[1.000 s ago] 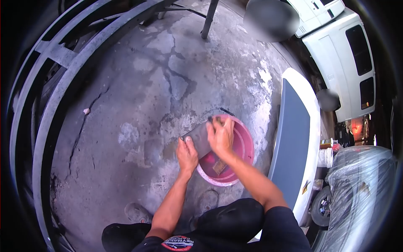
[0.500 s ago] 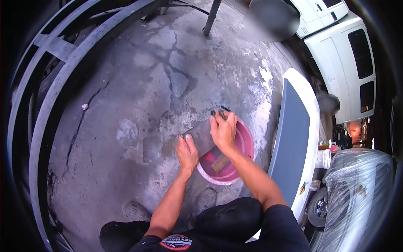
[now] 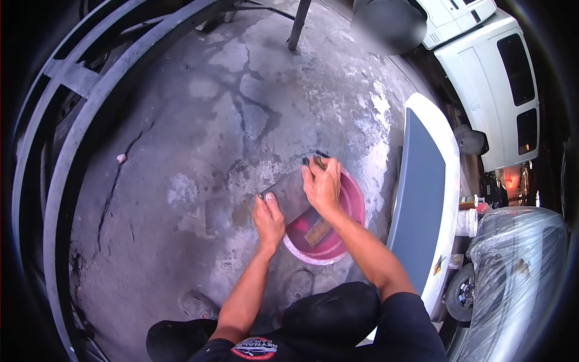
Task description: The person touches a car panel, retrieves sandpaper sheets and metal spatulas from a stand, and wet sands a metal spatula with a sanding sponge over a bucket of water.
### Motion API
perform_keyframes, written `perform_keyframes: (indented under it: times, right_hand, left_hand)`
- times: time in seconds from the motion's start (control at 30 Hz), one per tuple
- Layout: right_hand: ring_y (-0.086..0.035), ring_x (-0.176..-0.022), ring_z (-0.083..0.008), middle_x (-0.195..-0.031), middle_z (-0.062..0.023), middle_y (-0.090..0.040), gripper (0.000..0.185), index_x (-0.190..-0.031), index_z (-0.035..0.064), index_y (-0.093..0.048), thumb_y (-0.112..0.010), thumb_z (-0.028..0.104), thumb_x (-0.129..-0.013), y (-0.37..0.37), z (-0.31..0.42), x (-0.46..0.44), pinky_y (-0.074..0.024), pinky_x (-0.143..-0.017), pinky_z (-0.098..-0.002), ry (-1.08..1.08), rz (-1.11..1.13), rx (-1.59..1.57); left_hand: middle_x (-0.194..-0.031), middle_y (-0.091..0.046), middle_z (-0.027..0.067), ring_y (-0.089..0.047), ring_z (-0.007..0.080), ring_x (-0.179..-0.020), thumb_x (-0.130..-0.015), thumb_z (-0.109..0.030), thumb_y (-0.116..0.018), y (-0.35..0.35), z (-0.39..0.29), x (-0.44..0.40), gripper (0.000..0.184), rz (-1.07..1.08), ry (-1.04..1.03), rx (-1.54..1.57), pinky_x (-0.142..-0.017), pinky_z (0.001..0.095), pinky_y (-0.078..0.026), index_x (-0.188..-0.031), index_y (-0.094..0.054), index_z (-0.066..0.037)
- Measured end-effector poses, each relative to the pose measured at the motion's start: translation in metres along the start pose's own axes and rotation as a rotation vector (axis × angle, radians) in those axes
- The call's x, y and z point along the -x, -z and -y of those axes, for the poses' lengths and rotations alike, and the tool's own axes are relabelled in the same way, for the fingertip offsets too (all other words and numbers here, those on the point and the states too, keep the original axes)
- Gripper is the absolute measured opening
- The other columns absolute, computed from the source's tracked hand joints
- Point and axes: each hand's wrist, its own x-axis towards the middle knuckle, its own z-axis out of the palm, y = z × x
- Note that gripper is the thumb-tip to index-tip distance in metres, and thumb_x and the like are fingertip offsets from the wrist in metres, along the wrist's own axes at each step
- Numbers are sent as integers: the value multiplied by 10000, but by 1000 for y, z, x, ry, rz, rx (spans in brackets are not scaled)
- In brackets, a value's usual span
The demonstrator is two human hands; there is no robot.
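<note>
Between my two hands is a flat grey rectangular sheet, tilted over the left part of a pink, round bucket. My left hand is closed on the sheet's lower left edge, thumb on top. At its upper right end my right hand has curled fingers gripping the sheet. Small dark pieces show by those fingers, too small to name. Inside the bucket lies a tan block with a ribbed look, possibly a brush. The sheet hides part of the bucket's inside.
A long white panel with a grey-blue middle stands at the right. Past it are a plastic-covered car and a white van. A curved metal frame runs along the left. The concrete floor is cracked.
The view has shifted slightly. Both hands keep almost the same hold and position on the sheet over the bucket.
</note>
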Motion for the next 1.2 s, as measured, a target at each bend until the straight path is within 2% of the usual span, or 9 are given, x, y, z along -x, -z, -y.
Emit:
perform_keyframes:
  times: [0.07, 0.5, 0.6, 0.67, 0.7, 0.77, 0.87, 1.0, 1.2]
  right_hand:
    - [-513, -966, -364, -998, -234, -542, 310, -1073, -17, -701, -690, 171, -827, 2, 9, 22, -439, -830, -440, 101, -10, -47]
    - [-524, -975, -355, -996, -183, -547, 321, -1062, 7, -715, -715, 198, -805, -4, 3, -1, -453, -838, -438, -31, -24, -21]
    - [-522, -976, -359, -1009, -200, -559, 300, -1064, -4, -708, -686, 185, -832, -2, 30, 32, -439, -847, -442, 83, 24, -147]
    - [-524, -969, -360, -1025, -199, -571, 299, -1079, 2, -704, -686, 171, -834, -2, 23, 27, -438, -859, -440, 102, 36, -172]
    - [-527, -972, -359, -1030, -194, -574, 316, -1095, 8, -702, -700, 168, -822, -4, 13, 5, -445, -871, -433, 31, 32, -101]
    - [-536, -989, -363, -1057, -191, -589, 340, -1122, 13, -694, -705, 171, -821, -9, 11, 3, -452, -892, -424, 11, -13, 4]
    - [-535, -1016, -380, -1102, -213, -591, 323, -1122, -6, -684, -659, 180, -859, -2, 28, 40, -441, -894, -437, 233, 44, -128]
    - [-559, -1021, -343, -1097, -188, -622, 302, -1094, -3, -701, -697, 148, -833, -1, 10, 2, -458, -915, -434, 94, 52, -73]
    - [-557, -1073, -368, -1173, -181, -623, 291, -1103, 20, -699, -671, 165, -853, 7, 9, 17, -445, -940, -419, 290, 133, -161]
  left_hand:
    - [-735, -581, 251, -573, 442, -676, -992, -180, -463, -1, 3, 1, 236, -62, -55, 26, -613, 481, -419, -881, -504, 25]
    - [-728, -557, 222, -544, 405, -659, -994, -172, -451, -1, 2, 5, 226, -30, 8, 17, -623, 465, -416, -871, -495, 12]
    - [-722, -551, 211, -535, 392, -649, -991, -172, -457, -2, 3, -3, 221, -73, -33, 39, -617, 463, -409, -873, -497, 11]
    - [-706, -574, 148, -507, 213, -621, -1010, -171, -459, 0, 6, 3, 225, -32, -7, -22, -605, 375, -430, -906, -526, 16]
    - [-706, -574, 148, -507, 213, -621, -1010, -171, -459, -2, 5, 1, 225, -32, -14, -15, -605, 375, -430, -906, -526, 16]
    - [-717, -550, 211, -531, 397, -643, -989, -176, -459, 0, 1, 2, 232, -59, -46, 39, -612, 476, -394, -869, -499, 19]
    - [-736, -567, 224, -553, 412, -672, -988, -176, -459, -3, 7, 1, 234, -71, -13, 42, -625, 480, -406, -878, -509, 25]
    - [-780, -589, 240, -579, 426, -723, -988, -179, -459, 2, 4, 7, 231, -25, 27, 44, -650, 478, -427, -904, -519, 27]
    - [-829, -598, 251, -587, 427, -757, -991, -180, -459, -1, 1, 1, 224, -38, 10, 64, -663, 474, -431, -921, -525, 22]
